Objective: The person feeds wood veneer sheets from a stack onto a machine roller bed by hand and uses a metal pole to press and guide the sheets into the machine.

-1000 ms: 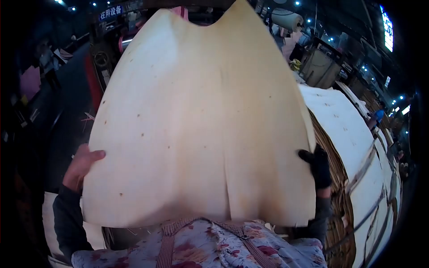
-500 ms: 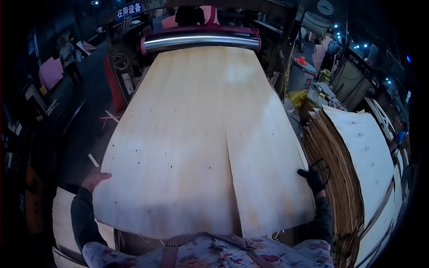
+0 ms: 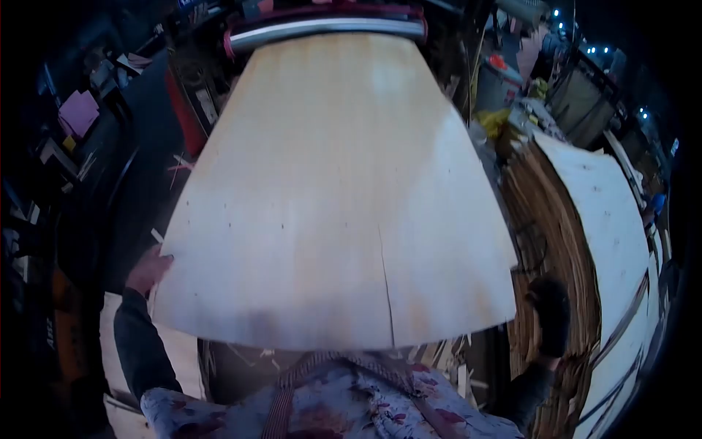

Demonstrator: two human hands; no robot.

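A wide, pale wood veneer sheet (image 3: 329, 183) stretches away from me, its far end at a shiny metal roller (image 3: 329, 31). Small dark specks dot its face, and a thin split runs in from the near edge. On the left side edge, my bare left hand (image 3: 148, 269) grips the sheet, thumb on top and fingers hidden below. My right hand (image 3: 550, 311), in a dark glove, is off the sheet with its fingers loosely apart, though blurred. It hovers beside a tall stack of veneer sheets (image 3: 607, 197) and appears to hold nothing.
Veneer pieces (image 3: 121, 333) lie low at my left. Wood scraps (image 3: 461, 369) litter the floor beneath the sheet's near edge. A grey bin (image 3: 501, 79) and a yellow bag (image 3: 492, 122) stand beyond the stack. Another person (image 3: 106, 77) is at the far left.
My right hand has let go of the sheet's right edge and moved outward. The split at the near edge has narrowed. The view has tilted down, and my left hand stays on the sheet.
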